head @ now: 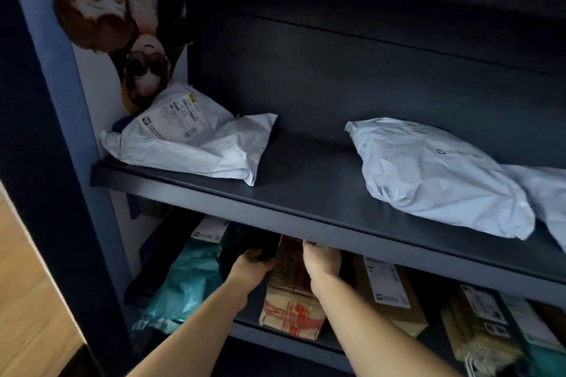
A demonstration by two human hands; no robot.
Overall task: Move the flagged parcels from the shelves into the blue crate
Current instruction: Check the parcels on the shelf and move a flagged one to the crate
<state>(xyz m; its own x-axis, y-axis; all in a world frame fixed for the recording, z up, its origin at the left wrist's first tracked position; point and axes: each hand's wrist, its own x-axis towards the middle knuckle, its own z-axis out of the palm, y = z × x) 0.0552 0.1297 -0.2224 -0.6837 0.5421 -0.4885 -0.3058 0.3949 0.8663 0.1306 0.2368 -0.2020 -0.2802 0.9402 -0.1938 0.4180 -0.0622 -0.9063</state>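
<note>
Both my hands reach into the lower shelf under the dark upper shelf board (306,208). My left hand (252,265) grips a dark object at the left side of a brown paper parcel with red print (291,300). My right hand (321,260) rests on the right side of that same brown parcel, fingers curled over its far end. The fingertips are hidden under the shelf edge. No flag mark is visible on the parcel. The blue crate is not in view.
On the upper shelf lie a white mailer with a label (190,138) and a second white mailer (435,177). The lower shelf also holds a teal bag (183,278), a cardboard box with a label (389,291) and more brown parcels (487,327). Wooden floor (27,285) at left.
</note>
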